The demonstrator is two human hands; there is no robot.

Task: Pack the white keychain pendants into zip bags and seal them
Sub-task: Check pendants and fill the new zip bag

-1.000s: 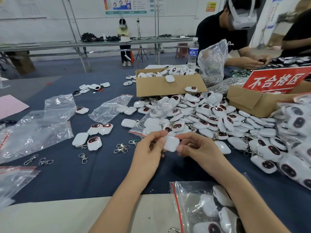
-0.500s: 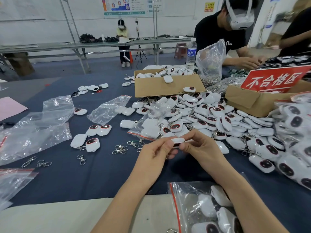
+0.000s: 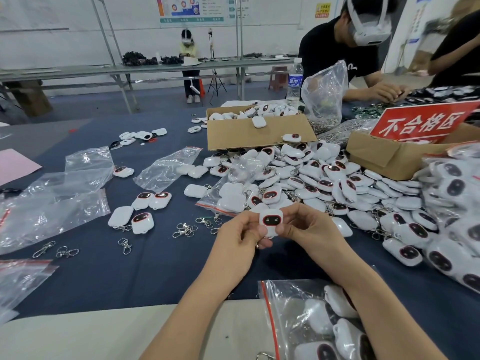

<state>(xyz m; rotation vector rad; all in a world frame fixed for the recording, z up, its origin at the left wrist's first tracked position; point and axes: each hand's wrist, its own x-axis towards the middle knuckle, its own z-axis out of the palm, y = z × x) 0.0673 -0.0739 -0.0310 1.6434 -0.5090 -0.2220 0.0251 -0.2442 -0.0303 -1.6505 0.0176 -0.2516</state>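
I hold one white pendant (image 3: 271, 221) upright above the table's middle, its dark red-rimmed face turned toward me. My left hand (image 3: 240, 233) pinches its left side and my right hand (image 3: 304, 226) pinches its right side. A zip bag (image 3: 306, 320) with a red seal strip lies under my right forearm, with several pendants inside. A big heap of loose pendants (image 3: 324, 178) covers the table beyond my hands. Empty zip bags (image 3: 166, 167) lie to the left.
Two open cardboard boxes (image 3: 259, 133) (image 3: 384, 157) stand behind the heap, the right one bearing a red sign (image 3: 420, 123). Loose metal clasps (image 3: 185, 229) and a few pendants (image 3: 141, 216) lie at left. A person in a headset works at the far right.
The pendant has turned in my fingers from its white back, through edge-on, to its dark face toward me. Both hands stayed in place.
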